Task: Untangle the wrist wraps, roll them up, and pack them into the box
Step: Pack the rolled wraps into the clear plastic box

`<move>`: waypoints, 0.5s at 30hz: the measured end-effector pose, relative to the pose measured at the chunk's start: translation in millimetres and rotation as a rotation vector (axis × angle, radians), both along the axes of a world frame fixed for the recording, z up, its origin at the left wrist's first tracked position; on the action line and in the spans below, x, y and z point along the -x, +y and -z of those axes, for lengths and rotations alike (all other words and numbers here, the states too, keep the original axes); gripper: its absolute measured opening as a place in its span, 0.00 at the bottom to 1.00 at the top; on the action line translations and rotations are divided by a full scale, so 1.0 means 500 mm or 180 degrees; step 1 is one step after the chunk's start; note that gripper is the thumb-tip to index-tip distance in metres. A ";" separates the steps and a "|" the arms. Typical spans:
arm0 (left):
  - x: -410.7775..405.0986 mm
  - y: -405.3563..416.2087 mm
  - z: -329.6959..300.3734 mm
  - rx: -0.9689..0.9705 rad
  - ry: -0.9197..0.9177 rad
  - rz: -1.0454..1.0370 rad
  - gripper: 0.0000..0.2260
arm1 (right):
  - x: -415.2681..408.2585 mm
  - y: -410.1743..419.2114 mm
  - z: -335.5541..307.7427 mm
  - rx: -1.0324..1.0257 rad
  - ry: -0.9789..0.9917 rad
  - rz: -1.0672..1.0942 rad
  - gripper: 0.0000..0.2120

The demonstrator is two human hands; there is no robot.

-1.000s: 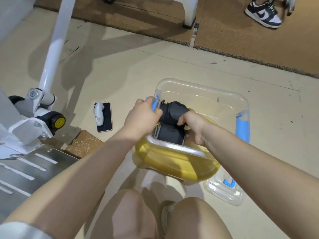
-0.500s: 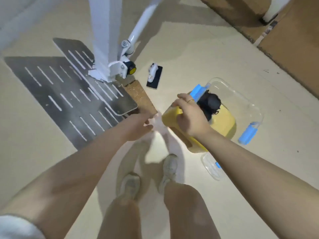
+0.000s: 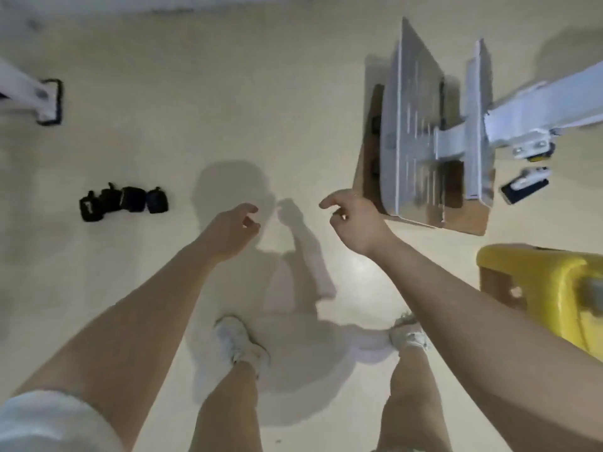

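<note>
While both hands hang empty, left hand [image 3: 233, 228] and right hand [image 3: 354, 220] loosely curled, four rolled black wrist wraps [image 3: 124, 201] sit in a row on the floor [image 3: 228, 109]

A: Floor stock, upper right?
B: One white machine frame [image 3: 535, 102] with a grey slotted metal plate [image 3: 414, 125]; one brown block [image 3: 456, 216] beneath it; one dark phone [image 3: 525, 190] just beside.
A: Elsewhere?
B: One yellow stool [image 3: 554, 288], right edge; one white frame foot [image 3: 32, 96], upper left; beige floor [image 3: 228, 93].

Open floor [image 3: 228, 125] from both hands to rolled wraps [image 3: 124, 201]; metal platform [image 3: 421, 141] blocking right.
</note>
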State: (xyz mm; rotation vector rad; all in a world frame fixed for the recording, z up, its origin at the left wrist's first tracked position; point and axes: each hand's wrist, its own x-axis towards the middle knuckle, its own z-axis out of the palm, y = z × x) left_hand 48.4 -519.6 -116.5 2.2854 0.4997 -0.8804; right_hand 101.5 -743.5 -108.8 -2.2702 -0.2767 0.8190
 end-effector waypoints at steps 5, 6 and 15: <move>0.153 0.437 -0.012 0.0025 -0.0013 -0.0815 0.20 | 0.084 0.461 0.021 0.0176 0.0388 -0.0543 0.16; 0.179 0.514 -0.015 0.0033 -0.0054 -0.1027 0.21 | 0.097 0.543 0.026 0.0213 0.0413 -0.0618 0.16; 0.253 0.981 -0.025 -0.0205 -0.0299 -0.1626 0.23 | 0.119 1.044 0.049 0.0296 0.0621 -0.0954 0.14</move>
